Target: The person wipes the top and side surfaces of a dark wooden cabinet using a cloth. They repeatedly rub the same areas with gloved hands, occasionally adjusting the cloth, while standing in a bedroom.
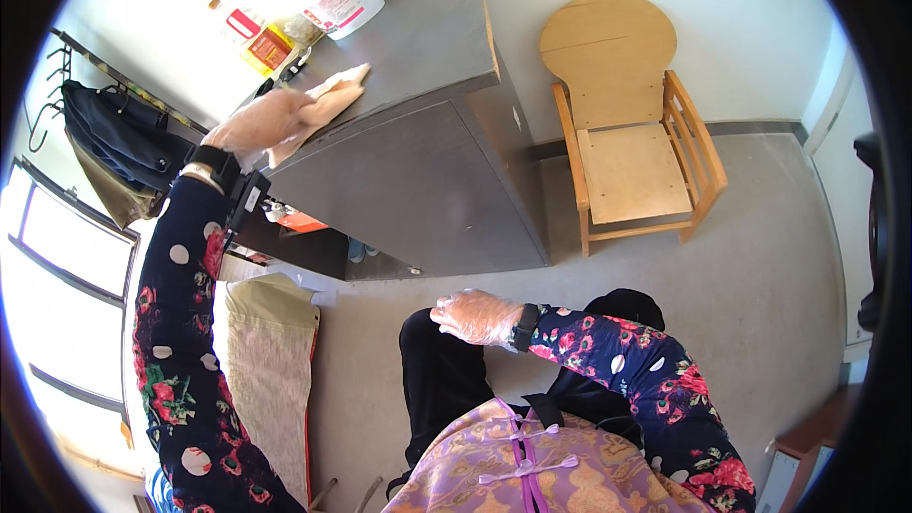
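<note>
My left hand [263,121], in a clear plastic glove, presses a pale peach cloth [340,94] onto the left front edge of a dark grey cabinet [420,32]. Folds of that cloth stick out past my fingers and hang a little over the edge. Below it, the cabinet's door [399,192] faces me. My right hand [476,317], gloved in the same clear plastic, is over my bent knee, away from the cabinet. Its fingers are curled together and nothing shows in them; the palm is hidden.
A white plastic tub [345,0], a bottle [241,23] and a yellow-and-red package [269,48] stand at the cabinet's back. A wooden chair [634,164] is to its right. Dark clothes [121,132] hang at left, above a cloth-covered piece [274,349].
</note>
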The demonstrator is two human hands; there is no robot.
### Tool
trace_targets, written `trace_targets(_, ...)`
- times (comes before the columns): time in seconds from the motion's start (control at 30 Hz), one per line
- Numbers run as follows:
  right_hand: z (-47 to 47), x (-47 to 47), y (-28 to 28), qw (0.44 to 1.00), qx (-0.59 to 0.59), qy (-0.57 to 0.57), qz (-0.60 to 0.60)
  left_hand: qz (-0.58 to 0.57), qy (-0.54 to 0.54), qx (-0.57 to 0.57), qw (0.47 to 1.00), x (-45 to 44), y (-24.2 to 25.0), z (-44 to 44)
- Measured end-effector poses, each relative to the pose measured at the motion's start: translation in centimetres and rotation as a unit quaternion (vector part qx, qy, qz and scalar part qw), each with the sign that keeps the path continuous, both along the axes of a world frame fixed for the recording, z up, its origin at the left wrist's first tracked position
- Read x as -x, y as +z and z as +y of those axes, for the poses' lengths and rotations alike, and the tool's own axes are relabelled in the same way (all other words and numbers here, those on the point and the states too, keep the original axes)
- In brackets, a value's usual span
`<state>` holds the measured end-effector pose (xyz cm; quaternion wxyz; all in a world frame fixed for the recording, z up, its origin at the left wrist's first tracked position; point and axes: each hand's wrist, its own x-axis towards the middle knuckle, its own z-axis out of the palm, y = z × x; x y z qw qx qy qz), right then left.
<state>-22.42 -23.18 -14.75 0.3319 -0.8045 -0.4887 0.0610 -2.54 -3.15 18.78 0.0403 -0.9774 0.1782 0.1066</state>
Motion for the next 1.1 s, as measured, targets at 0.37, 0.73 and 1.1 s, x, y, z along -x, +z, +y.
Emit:
trace_targets(0.37,-0.2,-0.2,-0.1,1.0,0.006,0.002,0.006,0.054,0.043,0.218,0.974,0.2,1.7,-4.4)
trace_targets(0.73,-0.4,0.1,0.0,1.0,0.015,0.014,0.004,0.111,0.022,0.121,0.986,-0.6,1.0,-4.3)
trace_targets(1.1,0.0,0.2,0.1,1.0,0.003,0.014,0.006,0.058,-0.002,0.092,0.994,-0.9,0.1,-5.2)
